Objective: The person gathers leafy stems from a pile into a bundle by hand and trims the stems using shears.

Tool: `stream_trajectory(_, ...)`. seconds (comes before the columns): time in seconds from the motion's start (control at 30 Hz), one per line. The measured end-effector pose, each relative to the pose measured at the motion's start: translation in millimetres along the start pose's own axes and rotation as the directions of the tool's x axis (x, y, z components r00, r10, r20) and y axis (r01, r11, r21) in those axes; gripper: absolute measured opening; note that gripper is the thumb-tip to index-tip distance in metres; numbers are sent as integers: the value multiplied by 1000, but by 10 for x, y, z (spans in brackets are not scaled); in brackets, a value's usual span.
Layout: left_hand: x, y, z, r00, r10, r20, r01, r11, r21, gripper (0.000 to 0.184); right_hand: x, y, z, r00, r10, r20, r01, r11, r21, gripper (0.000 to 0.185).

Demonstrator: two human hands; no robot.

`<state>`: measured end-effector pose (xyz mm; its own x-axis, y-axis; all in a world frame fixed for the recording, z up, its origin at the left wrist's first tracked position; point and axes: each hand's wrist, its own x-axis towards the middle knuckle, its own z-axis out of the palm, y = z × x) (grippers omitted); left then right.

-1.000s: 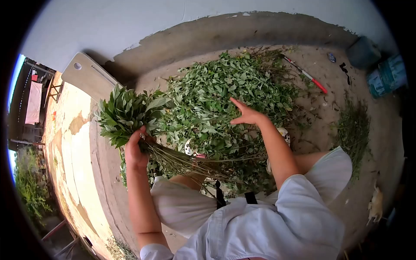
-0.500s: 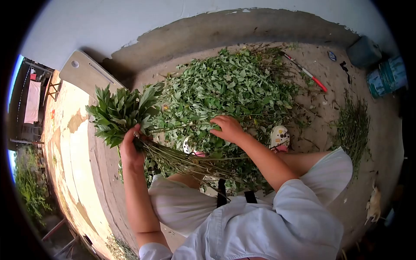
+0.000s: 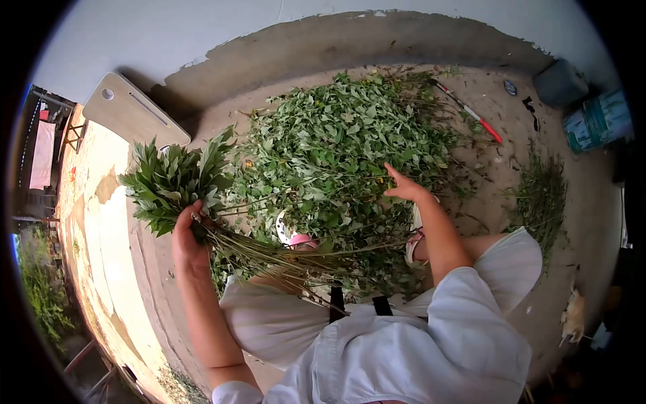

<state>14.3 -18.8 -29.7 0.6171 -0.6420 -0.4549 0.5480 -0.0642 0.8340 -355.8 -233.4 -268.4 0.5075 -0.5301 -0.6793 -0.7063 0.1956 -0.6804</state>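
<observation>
My left hand is closed round a bunch of leafy stems. Broad green leaves fan out above the fist, while the long bare stalks trail down to the right across my lap. My right hand hovers at the right side of a large heap of cut green leafy plants. Its thumb and fingers are spread apart, and I see nothing held between them. Thin stems lie just left of its fingertips.
Red-handled shears lie by the heap. Further right are a teal bucket, a dark container and a pile of thin stalks. A small tan animal lies lower right. A beige board leans at the wall.
My right hand has moved right and slightly up, away from the stems by the bunch, and its fingers have spread. The left hand keeps its hold, a little lower and further left.
</observation>
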Motion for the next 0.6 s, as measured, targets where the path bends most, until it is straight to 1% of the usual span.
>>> stream_trajectory(0.03,-15,4,27,1000,-6,-3,6,1000,-2,9,43,104,-57,999,30,-41,-28,998,57,66)
stream_trajectory(0.1,-55,42,109,996,-87,-6,87,995,38,13,237,274,-89,968,77,-237,-57,994,93,46)
stream_trajectory(0.13,-76,68,84,990,-123,72,121,992,20,17,267,310,-83,968,83,-235,-62,994,93,46)
stream_trajectory(0.17,-128,70,106,989,-127,70,126,992,20,17,310,339,-55,946,28,-322,24,987,156,35)
stream_trajectory(0.2,-238,97,217,994,-83,71,80,996,40,21,314,293,-22,912,-21,-410,117,971,210,27)
stream_trajectory(0.23,-299,103,270,997,-39,72,34,998,60,26,296,198,8,913,-18,-408,113,971,210,27)
stream_trajectory(0.27,-284,99,189,992,-25,121,17,998,63,34,289,99,46,910,-53,-411,87,994,64,22)
stream_trajectory(0.3,-266,81,157,993,-29,116,21,998,64,34,297,7,88,909,-89,-407,60,995,-85,20)
stream_trajectory(0.33,-242,64,137,994,-8,105,-5,993,117,36,319,-37,154,904,-193,-382,131,974,-183,19)
stream_trajectory(0.37,-201,44,113,996,15,93,-31,985,169,37,428,-10,226,906,-193,-376,131,974,-182,19)
stream_trajectory(0.43,-170,48,231,997,18,79,-34,979,200,37,586,-117,370,899,-333,-284,195,886,-420,20)
stream_trajectory(0.47,-199,41,315,998,47,29,-50,989,136,37,667,-167,408,969,-166,-181,56,867,-495,23)
stream_trajectory(0.5,-202,54,406,997,73,-22,-71,995,74,36,787,-71,486,971,-167,-171,62,868,-493,23)
stream_trajectory(0.53,-181,59,383,998,65,10,-66,992,105,32,949,125,628,927,-281,-248,52,753,-656,25)
stream_trajectory(0.57,-151,58,310,998,65,0,-64,992,110,32,1069,235,725,865,-404,-297,14,611,-791,29)
stream_trajectory(0.6,-109,61,208,998,48,28,-51,992,118,29,1016,9,648,987,-47,-154,-99,581,-808,36)
